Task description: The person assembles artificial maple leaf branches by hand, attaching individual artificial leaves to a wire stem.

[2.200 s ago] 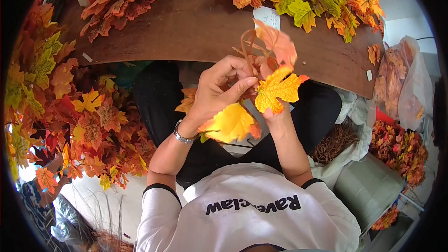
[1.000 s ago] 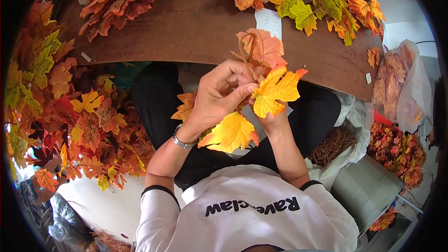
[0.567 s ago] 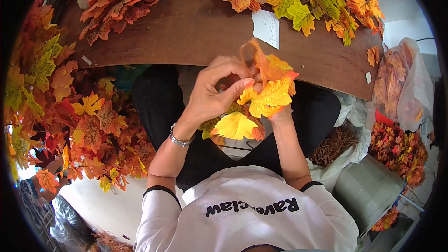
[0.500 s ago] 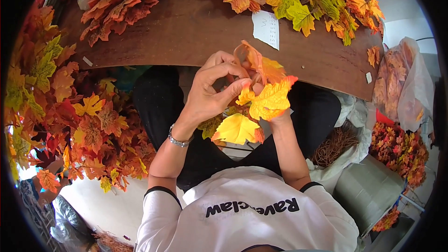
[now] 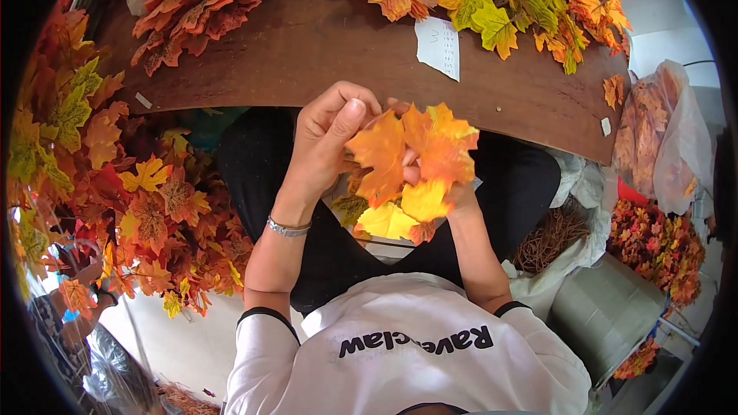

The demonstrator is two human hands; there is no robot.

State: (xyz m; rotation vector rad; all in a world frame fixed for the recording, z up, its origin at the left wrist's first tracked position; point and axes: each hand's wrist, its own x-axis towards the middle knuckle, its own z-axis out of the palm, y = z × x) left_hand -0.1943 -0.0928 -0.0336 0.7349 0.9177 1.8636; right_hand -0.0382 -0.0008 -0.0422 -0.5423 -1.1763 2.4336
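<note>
My right hand grips a small bunch of orange and yellow artificial maple leaves above my lap. Leaves cover most of its fingers; a fingertip shows between them. On the bunch's left side, my left hand is closed, its fingers curled and thumb raised against them. Whatever those fingers pinch, if anything, is too small or hidden to make out. Lower yellow leaves hang beneath the bunch, with a darker spotted leaf beside them.
Ahead lies a brown table bearing a stack of rust-red leaves, green-yellow leaves and a paper slip. A large leaf heap is at left. At right are a plastic bag, brown stems and a grey bin.
The orange leaves have folded down and spread over the front of the bunch. My left hand has shifted slightly left, away from the leaves, and its thumb now points upward.
</note>
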